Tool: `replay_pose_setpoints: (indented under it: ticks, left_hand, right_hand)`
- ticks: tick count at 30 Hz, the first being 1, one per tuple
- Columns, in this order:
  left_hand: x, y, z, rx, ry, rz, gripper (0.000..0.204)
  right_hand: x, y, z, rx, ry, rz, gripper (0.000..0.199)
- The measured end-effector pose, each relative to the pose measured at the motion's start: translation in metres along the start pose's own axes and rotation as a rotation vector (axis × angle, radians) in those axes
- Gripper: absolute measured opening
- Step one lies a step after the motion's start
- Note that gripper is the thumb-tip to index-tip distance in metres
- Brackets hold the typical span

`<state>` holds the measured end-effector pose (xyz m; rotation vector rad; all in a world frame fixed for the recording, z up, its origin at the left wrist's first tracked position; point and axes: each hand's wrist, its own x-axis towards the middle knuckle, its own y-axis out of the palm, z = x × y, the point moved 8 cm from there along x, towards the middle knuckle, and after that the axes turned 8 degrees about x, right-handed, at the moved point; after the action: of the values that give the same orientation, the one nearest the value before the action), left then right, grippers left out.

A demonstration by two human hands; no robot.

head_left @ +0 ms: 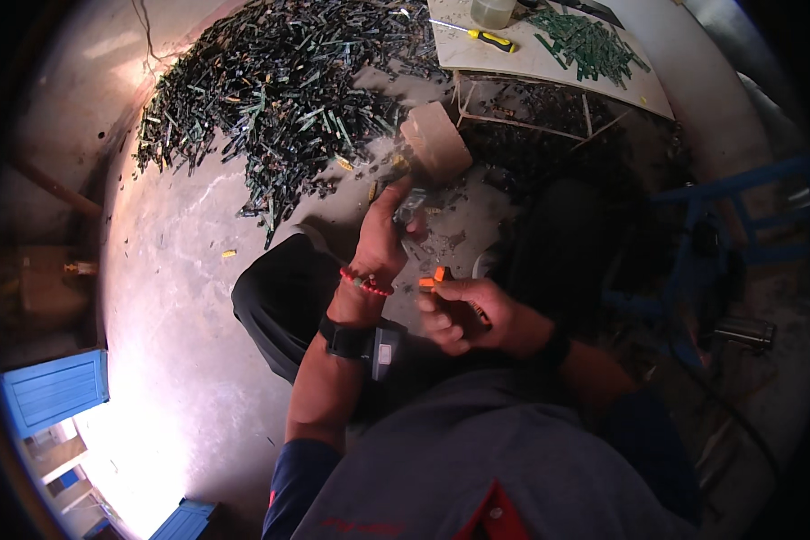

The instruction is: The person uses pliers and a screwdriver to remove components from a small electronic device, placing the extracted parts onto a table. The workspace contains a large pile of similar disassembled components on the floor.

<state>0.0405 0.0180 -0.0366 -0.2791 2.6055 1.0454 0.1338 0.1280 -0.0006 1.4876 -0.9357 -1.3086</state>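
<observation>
The place looked like a rough workshop: across the upper left of the frame, a great heap of dark strips lay loose on a bare, stained floor. At the upper right, a low table bore a yellow-and-black screwdriver and a pile of green strips, with a blue frame below.

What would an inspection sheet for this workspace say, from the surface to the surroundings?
Surface: grey floor; white table, upper right.
Job's things: orange-ended item in the right hand; blurred piece at the left hand.
Clutter: heap of dark strips on the floor; green strips and yellow-handled screwdriver on the table.
Hands: left farther forward; right gripping its item.
Cables: thin dark cord, upper left.
Surroundings: blue panel, lower left; blue frame, right.
</observation>
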Motion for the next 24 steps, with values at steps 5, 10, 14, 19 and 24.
replay_pose_setpoints:
  ticks: [5, 10, 14, 19, 24]
  left_hand:
    - [0.006, 0.011, -0.001, -0.173, 0.009, 0.205, 0.041]
    - [0.009, -0.002, -0.001, -0.019, 0.087, -0.091, 0.042]
    - [0.004, -0.017, 0.0, 0.366, 0.034, -0.137, 0.054]
    - [-0.001, -0.019, -0.01, 0.651, 0.149, -0.111, 0.065]
    - [-0.014, -0.001, -0.022, 0.766, 0.132, -0.11, 0.066]
  right_hand:
    - [0.012, 0.009, -0.006, 0.038, -0.115, -0.021, 0.024]
    - [-0.024, -0.018, 0.041, -0.668, -0.251, -0.612, 0.02]
    - [-0.047, -0.005, 0.072, -1.284, -0.28, -0.696, 0.024]
    - [-0.058, 0.004, 0.089, -1.573, -0.236, -0.831, 0.028]
    - [-0.063, -0.004, 0.096, -1.837, -0.272, -0.921, 0.029]
